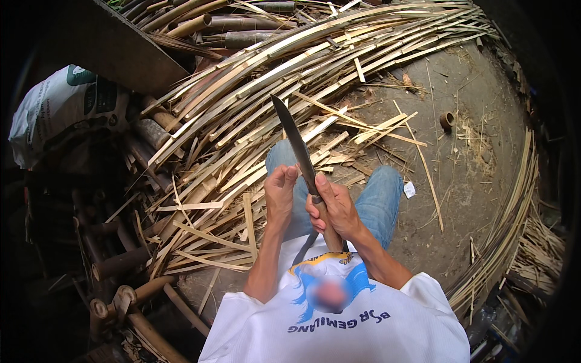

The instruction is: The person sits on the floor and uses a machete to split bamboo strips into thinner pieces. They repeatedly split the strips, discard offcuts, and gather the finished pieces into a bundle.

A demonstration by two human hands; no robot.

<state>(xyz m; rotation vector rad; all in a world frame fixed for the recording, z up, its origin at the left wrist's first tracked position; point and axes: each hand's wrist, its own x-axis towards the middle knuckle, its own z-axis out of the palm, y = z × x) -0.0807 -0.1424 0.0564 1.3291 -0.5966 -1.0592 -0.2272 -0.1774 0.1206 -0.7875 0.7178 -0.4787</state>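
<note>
A long machete (295,136) with a dark blade and a wooden handle (331,233) stands tilted in front of my body, its tip up and to the left. My right hand (336,209) is wrapped round it where the handle meets the blade, the thumb lying along the blade's base. Close beside the blade's left side is my left hand (280,196), its fingers curled in and its thumb pressed to them. What those fingers pinch, if anything, is too small to make out. Both hands are above my knees, in blue jeans (378,193).
Split bamboo strips (254,78) lie in a long heap across the far side and left. Offcuts (381,130) are scattered ahead on the grey floor (448,175). A bamboo frame (145,293) stands at lower left, a white sack (57,115) at far left. More strips (505,233) curve along the right.
</note>
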